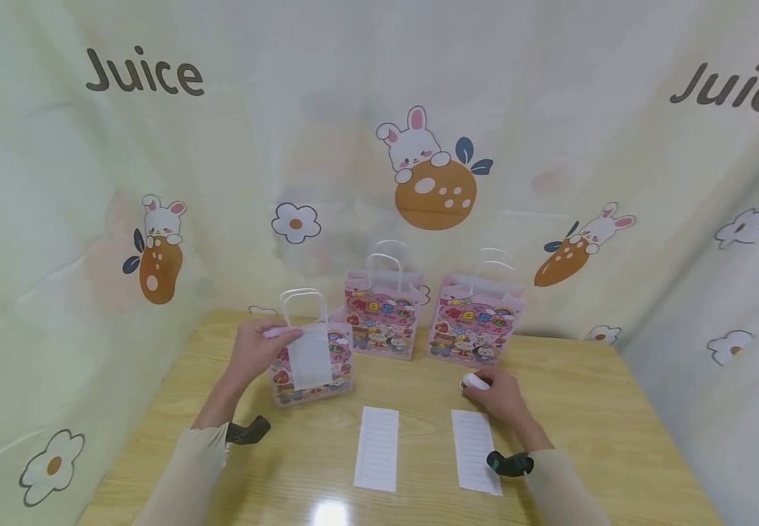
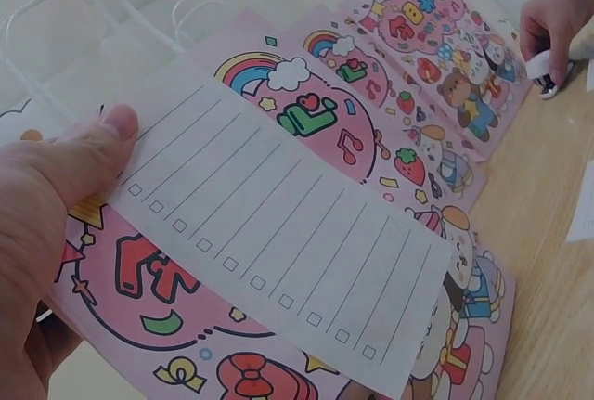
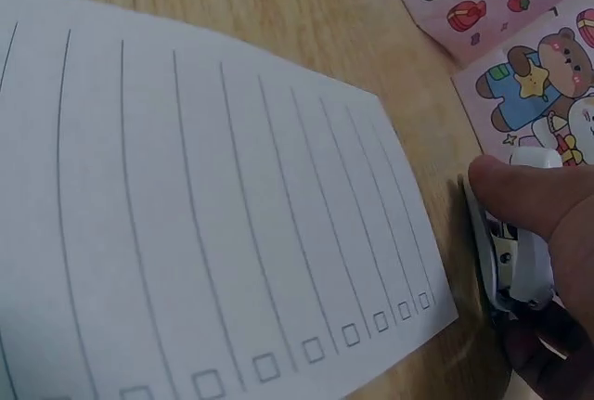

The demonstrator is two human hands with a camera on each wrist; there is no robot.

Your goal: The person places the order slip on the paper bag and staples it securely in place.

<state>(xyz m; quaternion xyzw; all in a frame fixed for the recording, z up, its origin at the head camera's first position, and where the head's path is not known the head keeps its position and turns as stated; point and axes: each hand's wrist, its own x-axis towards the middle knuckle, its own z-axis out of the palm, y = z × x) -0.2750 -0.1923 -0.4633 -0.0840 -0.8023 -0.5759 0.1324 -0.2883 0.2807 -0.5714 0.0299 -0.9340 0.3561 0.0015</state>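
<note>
At the left, a pink cartoon paper bag (image 1: pixel 342 371) stands with its white handles up. My left hand (image 1: pixel 256 352) pinches its upper edge together with a white checklist slip (image 1: pixel 311 356), thumb on the front and fingers behind. The slip (image 2: pixel 278 224) lies flat over the bag's printed front, its ruled lines and small boxes facing outward. My right hand (image 1: pixel 502 396) grips a small white stapler (image 3: pixel 531 265) close to the table, just in front of the right-hand bag. Its thumb lies along the stapler, whose lower side is partly hidden by the fingers.
Two matching bags, one in the middle (image 1: pixel 382 321) and one at the right (image 1: pixel 474 325), stand at the back of the wooden table (image 1: pixel 570 409). Two loose checklist slips, one at centre (image 1: pixel 377 449) and one at right (image 1: pixel 475 446), lie in front. A patterned curtain (image 1: pixel 326 131) surrounds the table.
</note>
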